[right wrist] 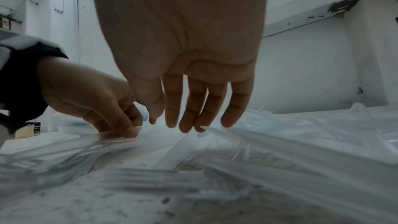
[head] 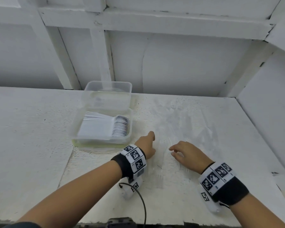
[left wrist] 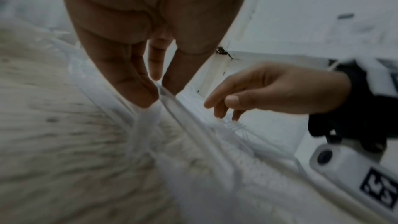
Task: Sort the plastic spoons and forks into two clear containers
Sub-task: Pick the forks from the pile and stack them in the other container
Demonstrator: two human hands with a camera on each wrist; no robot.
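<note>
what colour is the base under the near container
Pale yellow-green, under the near container; clearest in the head view.

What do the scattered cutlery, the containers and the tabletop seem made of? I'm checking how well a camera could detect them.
Scattered cutlery: clear glossy plastic, seemingly; the table shows through it, with only glints marking it.
Containers: transparent, smooth plastic by the look; the stacked white spoons show through the wall.
Tabletop: probably wood, painted matte white; rough and speckled.

I'm looking down at a white-painted tabletop [head: 31, 129], rough and flecked with dark specks. Behind its far edge a white wall [head: 179, 63] is rising, crossed by a painted beam [head: 155, 22] and upright posts [head: 100, 55]. Paint is chipping at the joints, and soft, even light is falling
</note>
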